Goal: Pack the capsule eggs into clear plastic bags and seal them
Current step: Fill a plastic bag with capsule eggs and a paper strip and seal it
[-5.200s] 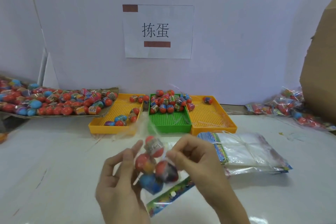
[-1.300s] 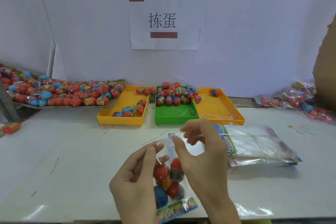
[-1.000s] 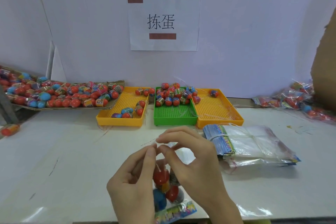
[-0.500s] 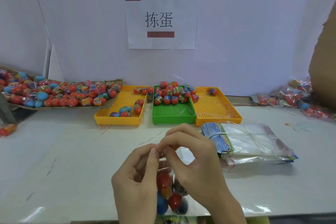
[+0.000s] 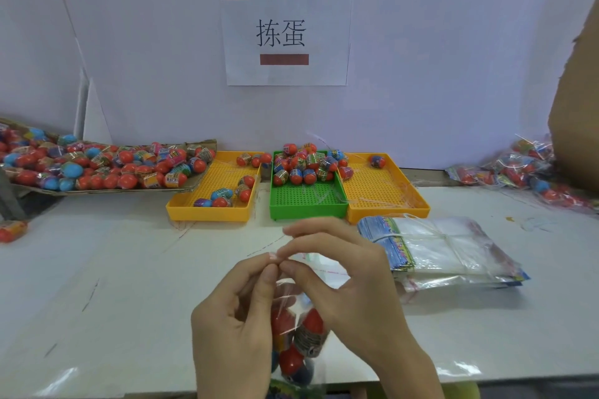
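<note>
A clear plastic bag [image 5: 319, 272] with several red and blue capsule eggs [image 5: 299, 340] inside hangs between my hands above the table's front edge. My left hand [image 5: 236, 321] pinches the bag's top edge with thumb and forefinger. My right hand [image 5: 343, 278] pinches the same top edge right beside it, fingertips almost touching the left ones. The bag's lower end is partly hidden by my hands. Loose capsule eggs [image 5: 301, 165] are piled at the back of the green tray [image 5: 308, 204].
Two yellow trays [image 5: 214, 207] [image 5: 385, 197] flank the green one, each with a few eggs. A cardboard sheet heaped with eggs [image 5: 97, 168] lies far left. A stack of empty clear bags [image 5: 444, 249] lies right; packed bags [image 5: 525, 168] sit far right by a cardboard box [image 5: 577, 113].
The bag of eggs dropped from mid-air to low near the table edge. My right hand came down onto the bag's top, and both hands now pinch it together.
</note>
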Motion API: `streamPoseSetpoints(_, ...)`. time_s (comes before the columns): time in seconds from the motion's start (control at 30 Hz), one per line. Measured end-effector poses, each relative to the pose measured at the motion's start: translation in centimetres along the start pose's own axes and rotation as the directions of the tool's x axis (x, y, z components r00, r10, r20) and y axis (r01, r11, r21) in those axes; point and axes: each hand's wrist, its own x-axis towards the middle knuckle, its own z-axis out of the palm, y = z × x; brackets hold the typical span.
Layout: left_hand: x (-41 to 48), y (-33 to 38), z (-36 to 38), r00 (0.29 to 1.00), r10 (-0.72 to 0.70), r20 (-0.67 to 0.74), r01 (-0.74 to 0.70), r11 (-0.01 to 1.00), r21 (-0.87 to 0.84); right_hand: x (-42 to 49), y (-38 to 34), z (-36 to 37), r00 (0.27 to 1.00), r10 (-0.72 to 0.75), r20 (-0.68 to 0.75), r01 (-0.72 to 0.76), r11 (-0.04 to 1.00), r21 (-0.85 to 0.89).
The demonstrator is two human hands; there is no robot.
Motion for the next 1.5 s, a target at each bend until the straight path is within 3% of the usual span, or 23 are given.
streamPoseSetpoints(0.17,0.0,-0.1,-0.1,0.996,0.090,0.016,-0.091,0.990,0.105,0.2,-0.3,0.1,0.998,-0.064,-0.014,0.063,0.996,-0.065)
streamPoseSetpoints(0.37,0.1,0.0,-0.8,0.978,0.189,0.089,-0.207,0.935,0.288,0.0,-0.7,-0.2,0.999,-0.035,-0.006,0.034,0.999,-0.031)
streamPoseSetpoints(0.63,0.9,0.8,-2.2,0.951,0.036,0.308,-0.172,0.889,0.425,0.0,-0.2,-0.1,0.992,0.017,0.127,-0.008,0.997,-0.074)
streamPoseSetpoints(0.8,1.0,1.6,-2.3,0.930,0.073,0.362,-0.262,0.819,0.510,0.1,-0.4,-0.2,0.990,0.014,0.143,-0.005,0.998,-0.062)
streamPoseSetpoints(1.03,0.9,1.6,-2.1,0.905,0.103,0.412,-0.324,0.795,0.513,0.2,-0.7,-0.5,0.987,0.026,0.160,-0.014,0.997,-0.081)
streamPoseSetpoints(1.37,0.8,1.7,-1.6,0.920,0.132,0.369,-0.309,0.823,0.476,0.3,-0.5,-0.5,0.991,0.063,0.121,-0.058,0.997,-0.041)
streamPoseSetpoints(1.5,0.8,1.3,-1.9,0.941,0.116,0.319,-0.253,0.866,0.431,0.2,-0.4,-0.8,0.976,0.086,0.202,-0.085,0.996,-0.010)
